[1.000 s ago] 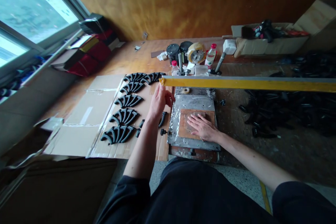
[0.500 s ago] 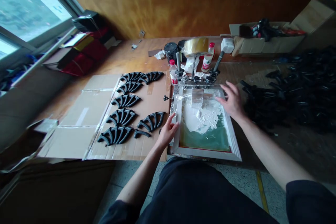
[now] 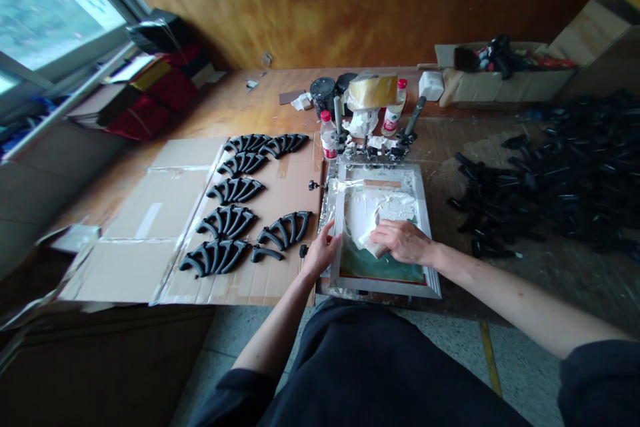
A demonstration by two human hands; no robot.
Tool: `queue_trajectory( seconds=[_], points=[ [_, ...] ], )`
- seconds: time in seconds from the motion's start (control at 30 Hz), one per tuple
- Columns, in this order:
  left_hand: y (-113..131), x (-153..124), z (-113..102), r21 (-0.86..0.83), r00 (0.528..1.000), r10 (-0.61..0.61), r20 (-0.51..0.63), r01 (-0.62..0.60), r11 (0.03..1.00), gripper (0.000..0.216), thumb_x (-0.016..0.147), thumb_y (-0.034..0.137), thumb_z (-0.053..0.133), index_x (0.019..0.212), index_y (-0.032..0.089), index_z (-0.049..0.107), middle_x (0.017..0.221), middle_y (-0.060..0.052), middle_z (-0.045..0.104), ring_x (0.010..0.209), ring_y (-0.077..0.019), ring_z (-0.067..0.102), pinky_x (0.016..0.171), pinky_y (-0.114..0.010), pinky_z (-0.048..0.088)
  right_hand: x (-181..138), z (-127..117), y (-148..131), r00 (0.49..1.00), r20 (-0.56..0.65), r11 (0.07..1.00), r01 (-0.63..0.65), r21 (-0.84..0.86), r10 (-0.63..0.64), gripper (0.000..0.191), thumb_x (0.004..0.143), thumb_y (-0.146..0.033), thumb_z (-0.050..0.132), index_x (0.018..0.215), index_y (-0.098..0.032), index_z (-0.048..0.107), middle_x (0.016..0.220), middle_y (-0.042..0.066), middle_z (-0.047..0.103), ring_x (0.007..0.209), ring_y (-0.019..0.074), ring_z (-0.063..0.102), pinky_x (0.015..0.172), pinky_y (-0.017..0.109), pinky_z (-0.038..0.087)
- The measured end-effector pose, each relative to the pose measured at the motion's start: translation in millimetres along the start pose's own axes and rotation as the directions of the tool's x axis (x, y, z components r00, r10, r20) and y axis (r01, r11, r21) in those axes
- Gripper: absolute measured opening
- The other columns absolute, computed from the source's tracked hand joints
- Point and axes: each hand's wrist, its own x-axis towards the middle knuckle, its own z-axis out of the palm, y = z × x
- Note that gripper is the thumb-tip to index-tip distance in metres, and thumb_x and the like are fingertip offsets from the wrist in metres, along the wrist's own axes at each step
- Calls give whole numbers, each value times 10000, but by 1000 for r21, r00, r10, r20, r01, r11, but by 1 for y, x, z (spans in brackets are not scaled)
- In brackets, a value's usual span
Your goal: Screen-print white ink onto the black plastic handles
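Observation:
A screen-printing frame [image 3: 433,260] lies in front of me, with thick white ink [image 3: 360,213] spread over its green mesh [image 3: 360,265]. My right hand [image 3: 403,241] is closed on a pale, flat scraper [image 3: 373,243] and holds it tilted against the mesh, at the near edge of the ink. Part of the scraper is hidden under my fingers. My left hand [image 3: 323,252] is by the frame's left side, its thumb and forefinger apart, holding nothing. Whether it touches the frame I cannot tell.
Curved black handles [image 3: 217,257] lie in rows on cardboard [image 3: 295,187] at left. Clamps [image 3: 370,150] and red-capped bottles [image 3: 327,137] stand behind the frame. Black parts [image 3: 565,187] are heaped at right, with an open carton [image 3: 505,88] beyond.
My right hand has moved from the frame's right edge onto the mesh and taken hold of the scraper, now nearer me. The frame's right side has shifted slightly left. My left hand stays beside the frame.

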Motion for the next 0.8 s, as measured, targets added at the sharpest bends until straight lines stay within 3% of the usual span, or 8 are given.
queue_trajectory(
  seconds=[0.07,0.17,0.27,0.33,0.43,0.57,0.67,0.8],
  points=[
    [1,0,0,-18,1000,-6,-10,6,1000,584,860,515,521,1389,268,491,791,-8,633,687,-154,577,615,-244,411,3,-6,3,1000,16,999,-24,30,24,201,771,-65,571,828,-226,679,805,7,674,802,185,591,673,275,419],
    [3,0,-1,-43,1000,-17,-18,17,999,583,843,504,551,1370,259,509,771,-3,635,652,-143,569,605,-240,422,6,-1,1,990,-93,994,-111,-6,110,199,800,-76,558,861,-214,689,859,32,691,838,198,596,696,287,433],
    [6,-2,-1,-63,1000,-26,-17,25,998,595,838,510,556,1371,251,507,743,6,626,626,-134,559,583,-232,418,-4,14,-8,986,-157,995,-72,-63,61,253,826,-55,524,957,-185,695,985,78,699,897,212,599,744,305,454],
    [9,-2,-2,-72,999,-34,-9,34,997,602,837,518,552,1372,244,505,732,11,618,616,-128,552,569,-225,412,-8,18,-10,987,-154,998,-48,-27,43,208,833,-88,561,951,-190,698,951,69,702,874,203,611,743,298,468],
    [15,-4,-7,-87,999,-33,23,35,996,622,835,534,552,1382,243,494,691,27,588,570,-111,518,541,-215,401,6,7,-1,960,-215,983,-171,59,180,151,843,-218,652,987,-218,699,879,32,702,814,186,632,725,287,488],
    [34,-10,-24,-191,997,26,78,-11,982,710,838,601,530,1441,241,421,589,56,499,468,-96,434,461,-209,358,47,-35,33,845,-336,908,-406,102,416,496,807,-311,725,1284,-288,592,1045,32,697,884,194,643,792,323,505],
    [61,-17,-40,-337,994,78,74,-49,940,659,868,665,429,1345,222,533,540,51,453,433,-96,414,418,-206,321,45,-70,73,735,-399,832,-528,171,548,498,813,-396,705,1278,-246,607,982,55,688,803,188,633,760,337,499],
    [110,-15,-57,-532,984,169,-61,-175,829,618,911,673,288,1035,195,660,653,-11,599,503,-106,523,460,-214,396,-12,-81,126,443,-531,670,-637,380,722,386,941,-413,466,1152,-141,640,898,89,687,713,161,607,703,313,473]
  ],
)
